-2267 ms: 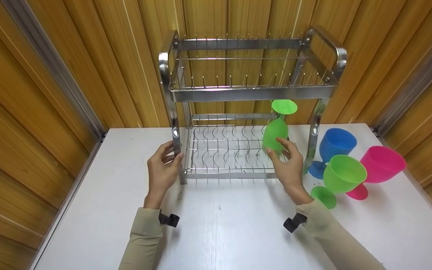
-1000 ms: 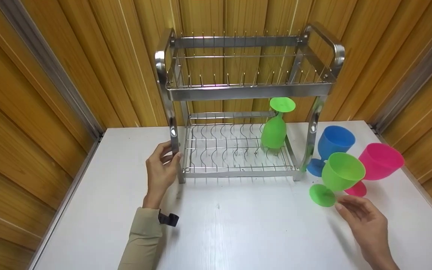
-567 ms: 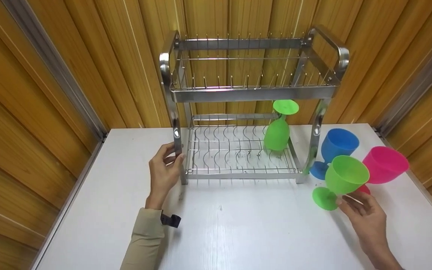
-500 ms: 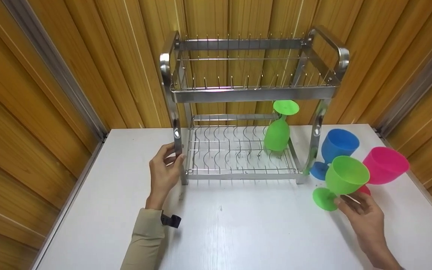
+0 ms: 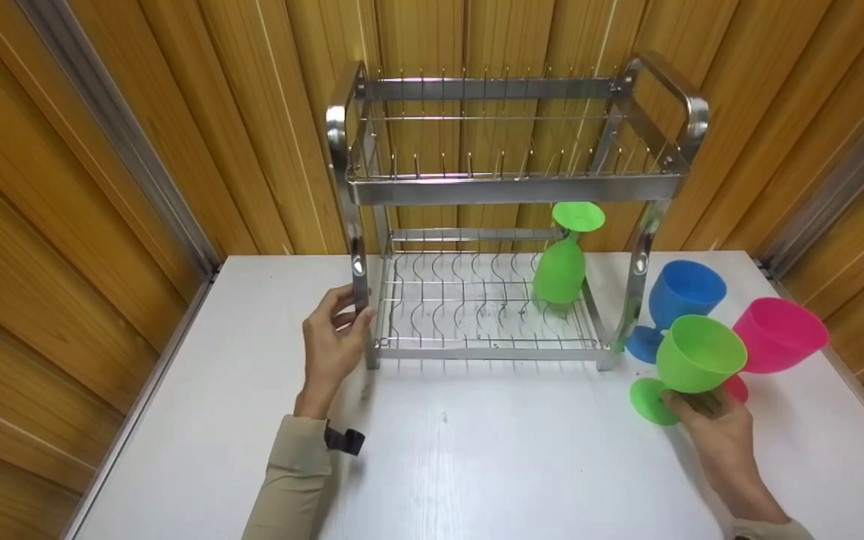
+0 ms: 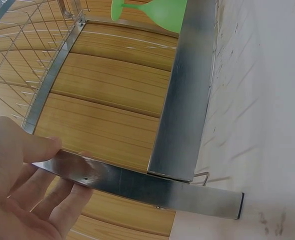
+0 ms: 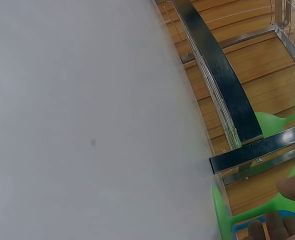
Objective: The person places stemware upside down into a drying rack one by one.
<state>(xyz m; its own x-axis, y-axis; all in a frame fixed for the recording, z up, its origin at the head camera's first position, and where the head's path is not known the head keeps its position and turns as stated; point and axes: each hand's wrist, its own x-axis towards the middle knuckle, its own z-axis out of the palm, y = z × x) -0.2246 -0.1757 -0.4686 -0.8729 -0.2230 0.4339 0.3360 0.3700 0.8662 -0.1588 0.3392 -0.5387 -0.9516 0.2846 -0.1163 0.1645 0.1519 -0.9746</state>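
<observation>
Since a second ago, the right hand (image 5: 709,424) has closed its grip round the stem of the green goblet (image 5: 691,360) on the white surface (image 5: 514,450). Left hand (image 5: 333,349) pinches the dish rack (image 5: 507,187) leg.

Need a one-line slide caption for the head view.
Left hand grips steel dish rack; right hand grips upright green plastic goblet.

The right hand (image 5: 709,424) has left the inverted goblet (image 5: 561,266) in the rack and now grips the green goblet (image 5: 691,364) by its stem.
</observation>
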